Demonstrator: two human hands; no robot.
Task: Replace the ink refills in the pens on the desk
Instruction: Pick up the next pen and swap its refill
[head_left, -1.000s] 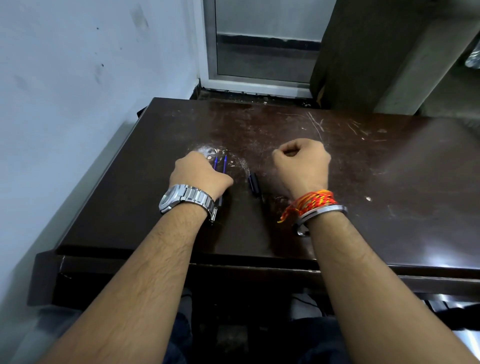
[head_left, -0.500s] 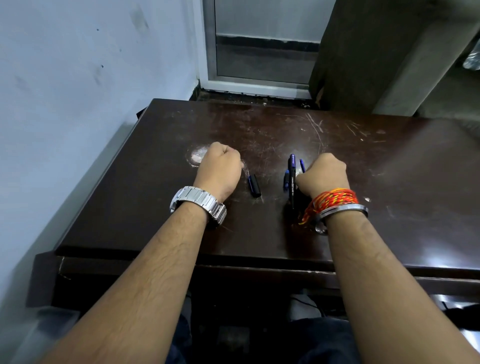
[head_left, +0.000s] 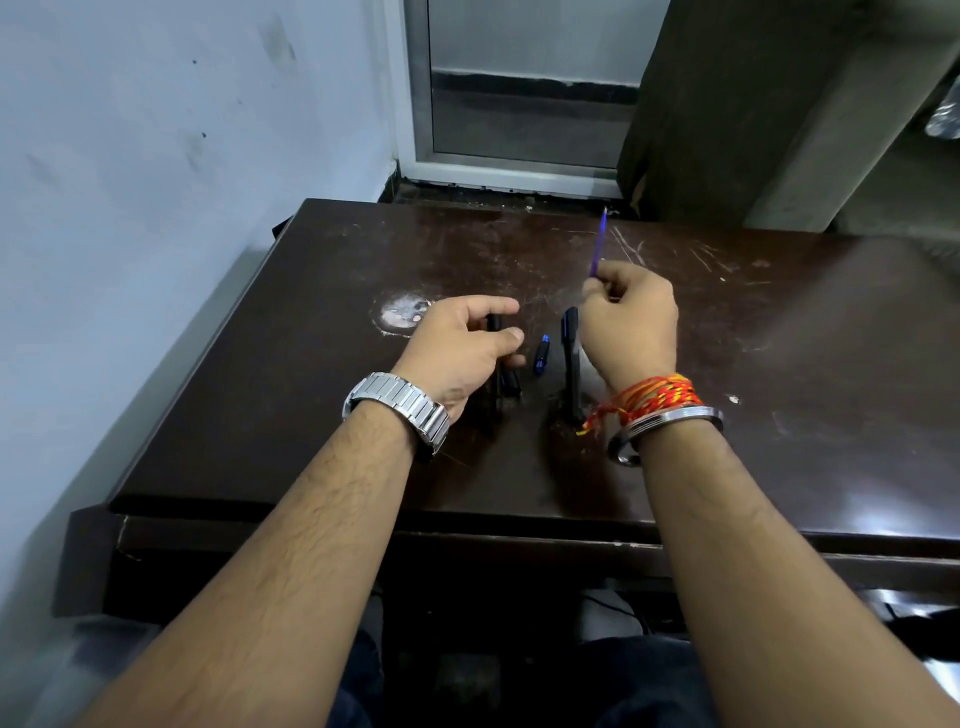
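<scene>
Blue refill (head_left: 598, 244) pinched upright in right hand (head_left: 631, 322); left hand (head_left: 462, 348) half-curled round black pen (head_left: 493, 332)

A thin blue refill (head_left: 597, 244) sticks up and away at a slight tilt, pinched at its lower end. On the dark desk (head_left: 311, 415) a black pen barrel (head_left: 571, 364) lies lengthwise, pointing away. Just left of it sits a small blue and black cap piece (head_left: 541, 355). Further left, another black pen (head_left: 493, 364) lies lengthwise, partly hidden, with a short dark piece (head_left: 511, 385) just beside it.
</scene>
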